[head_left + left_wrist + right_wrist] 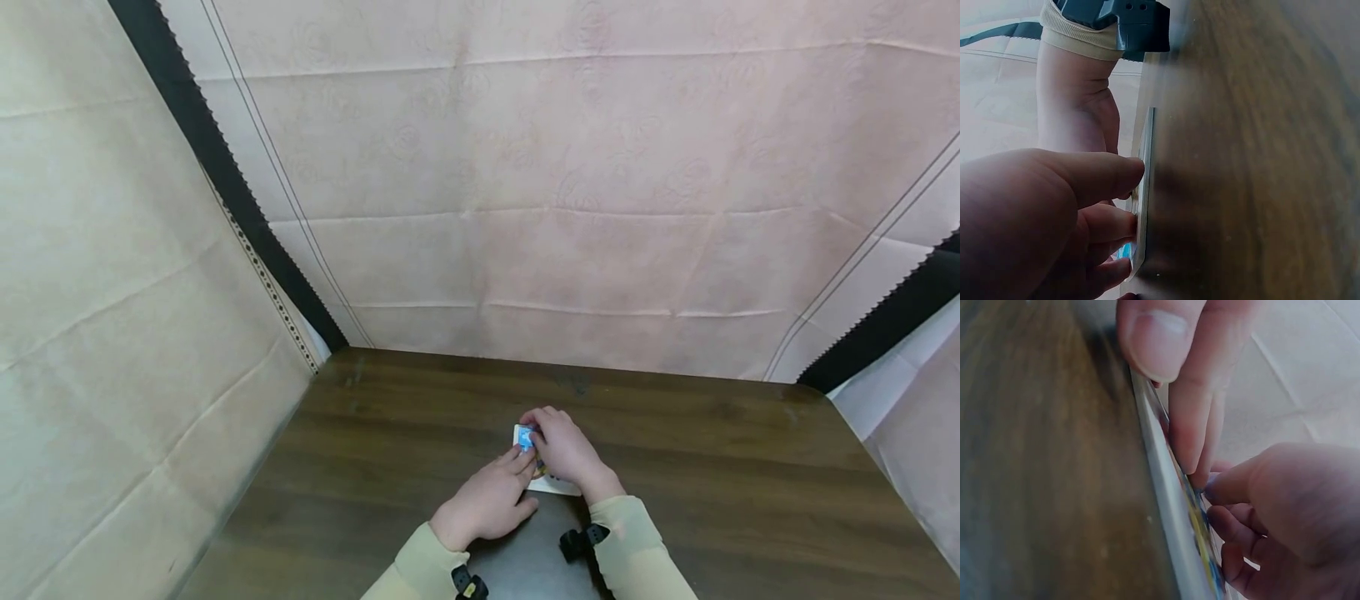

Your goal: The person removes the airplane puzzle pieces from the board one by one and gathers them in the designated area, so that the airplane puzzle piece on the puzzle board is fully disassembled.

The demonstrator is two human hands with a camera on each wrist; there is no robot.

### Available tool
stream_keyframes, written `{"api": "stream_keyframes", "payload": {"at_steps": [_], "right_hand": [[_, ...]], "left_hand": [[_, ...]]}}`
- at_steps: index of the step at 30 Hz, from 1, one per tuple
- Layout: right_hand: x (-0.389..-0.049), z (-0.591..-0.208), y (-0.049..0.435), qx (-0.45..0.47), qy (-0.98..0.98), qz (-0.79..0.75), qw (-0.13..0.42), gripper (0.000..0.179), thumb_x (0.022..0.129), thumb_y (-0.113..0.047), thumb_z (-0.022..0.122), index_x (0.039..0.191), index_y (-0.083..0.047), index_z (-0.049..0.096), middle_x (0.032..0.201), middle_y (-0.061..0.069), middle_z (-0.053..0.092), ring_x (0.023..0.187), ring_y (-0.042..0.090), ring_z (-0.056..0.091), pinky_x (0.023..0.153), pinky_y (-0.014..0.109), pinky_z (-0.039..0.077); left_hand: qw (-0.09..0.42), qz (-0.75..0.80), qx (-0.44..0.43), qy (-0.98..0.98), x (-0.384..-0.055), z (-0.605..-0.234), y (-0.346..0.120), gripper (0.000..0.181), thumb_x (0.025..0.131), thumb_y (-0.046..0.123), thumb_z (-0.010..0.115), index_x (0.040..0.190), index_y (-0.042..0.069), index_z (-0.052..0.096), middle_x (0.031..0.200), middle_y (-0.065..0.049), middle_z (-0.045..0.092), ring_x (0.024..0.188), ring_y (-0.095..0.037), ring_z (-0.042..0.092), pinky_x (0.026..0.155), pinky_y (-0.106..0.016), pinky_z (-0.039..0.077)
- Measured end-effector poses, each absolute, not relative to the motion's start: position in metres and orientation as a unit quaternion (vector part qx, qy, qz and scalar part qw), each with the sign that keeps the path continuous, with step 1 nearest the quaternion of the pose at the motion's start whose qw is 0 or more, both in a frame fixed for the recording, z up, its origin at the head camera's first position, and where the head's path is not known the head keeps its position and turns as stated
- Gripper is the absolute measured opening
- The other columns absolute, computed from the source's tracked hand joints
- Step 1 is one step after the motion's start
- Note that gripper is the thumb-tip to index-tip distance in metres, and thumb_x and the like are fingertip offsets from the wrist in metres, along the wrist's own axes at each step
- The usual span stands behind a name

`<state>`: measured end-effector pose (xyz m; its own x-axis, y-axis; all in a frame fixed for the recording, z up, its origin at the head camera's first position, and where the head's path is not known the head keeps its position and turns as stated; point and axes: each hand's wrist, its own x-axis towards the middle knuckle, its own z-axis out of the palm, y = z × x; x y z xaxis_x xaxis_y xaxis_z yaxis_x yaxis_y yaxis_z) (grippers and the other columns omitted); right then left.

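A thin, flat picture board with a white margin and a blue printed corner lies on the brown table. My left hand rests on its near left part, fingers extended over the picture. In the left wrist view the left thumb lies against the board's edge. At the far end my right hand has its fingers curled, and it seems to pinch at the blue corner. Seen from the right wrist, the board's pale side runs along the tabletop, both hands touching its printed face. Between them the hands cover most of the picture.
The wood-grain table extends on both sides of the arms. Light cloth walls stand behind it and at its sides, with black strips at the corners. Small black wrist cameras sit on both sleeves. A grey patch shows between the forearms.
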<state>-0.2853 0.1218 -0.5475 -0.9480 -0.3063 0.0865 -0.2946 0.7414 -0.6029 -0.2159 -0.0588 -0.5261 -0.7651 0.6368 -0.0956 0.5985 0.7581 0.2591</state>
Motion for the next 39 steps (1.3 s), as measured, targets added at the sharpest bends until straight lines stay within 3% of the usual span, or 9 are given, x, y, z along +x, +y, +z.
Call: {"api": "stream_keyframes", "payload": {"at_steps": [7, 17, 32, 39], "right_hand": [[-0.2852, -0.5473, 0.1267, -0.161, 0.923, -0.349, 0.012, 0.018, 0.106, -0.01, 0.067, 0.122, -0.014, 0.075, 0.123, 0.004, 0.065, 0.113, 0.026, 0.059, 0.102, 0.053, 0.054], [-0.2901, -0.5479, 0.1316, -0.169, 0.909, -0.38, 0.017, 0.019, 0.107, -0.016, 0.067, 0.121, -0.025, 0.077, 0.12, -0.001, 0.07, 0.109, 0.022, 0.063, 0.1, 0.053, 0.054], [-0.2892, -0.5442, 0.13, -0.137, 0.9, -0.412, 0.027, 0.014, 0.104, -0.013, 0.072, 0.117, -0.016, 0.074, 0.104, -0.003, 0.069, 0.095, 0.019, 0.062, 0.096, 0.049, 0.056], [-0.2868, -0.5431, 0.1301, -0.134, 0.896, -0.422, 0.035, 0.011, 0.104, -0.013, 0.072, 0.115, -0.016, 0.074, 0.104, -0.002, 0.07, 0.096, 0.02, 0.062, 0.098, 0.05, 0.056]], "left_hand": [[0.077, 0.09, 0.338, 0.934, -0.2168, -0.5286, -0.0565, 0.063, 0.11, 0.041, 0.061, 0.161, 0.006, 0.048, 0.171, -0.007, 0.036, 0.16, -0.026, 0.029, 0.125, -0.038, 0.032], [0.039, 0.054, 0.353, 0.933, -0.218, -0.5265, -0.0543, 0.06, 0.109, 0.042, 0.062, 0.155, 0.004, 0.055, 0.168, -0.008, 0.041, 0.153, -0.024, 0.038, 0.124, -0.037, 0.034], [0.039, 0.072, 0.342, 0.936, -0.2166, -0.5256, -0.0576, 0.059, 0.108, 0.039, 0.066, 0.154, 0.004, 0.058, 0.167, -0.006, 0.043, 0.147, -0.019, 0.045, 0.117, -0.034, 0.043], [0.035, 0.069, 0.344, 0.936, -0.2152, -0.5267, -0.0566, 0.059, 0.108, 0.04, 0.065, 0.153, 0.003, 0.058, 0.166, -0.008, 0.044, 0.147, -0.022, 0.044, 0.12, -0.036, 0.04]]}}
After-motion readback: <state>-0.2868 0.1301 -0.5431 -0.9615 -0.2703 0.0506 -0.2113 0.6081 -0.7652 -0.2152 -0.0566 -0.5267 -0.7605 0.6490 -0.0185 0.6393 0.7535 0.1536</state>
